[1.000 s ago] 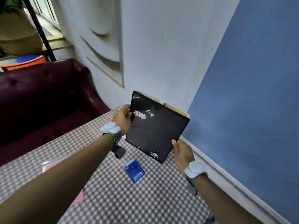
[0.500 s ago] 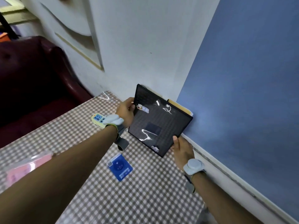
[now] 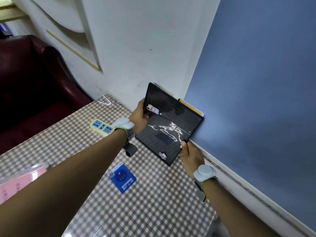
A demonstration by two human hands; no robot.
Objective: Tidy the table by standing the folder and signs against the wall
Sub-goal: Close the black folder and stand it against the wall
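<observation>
A black glossy folder with small stickers leans in the corner where the white wall meets the blue wall. Its lower corner is down near the checked table. My left hand grips its left edge. My right hand holds its lower right edge. Behind the folder a yellow-edged sheet stands against the wall. A small blue sign card lies flat on the table in front of the folder.
A yellow and blue power strip lies on the table behind my left wrist. A pink sheet in a clear sleeve rests at the left edge. A dark red sofa stands beyond the table.
The folder has gone down and back toward the wall corner, both hands still on it. The view has tipped downward, bringing the power strip into sight.
</observation>
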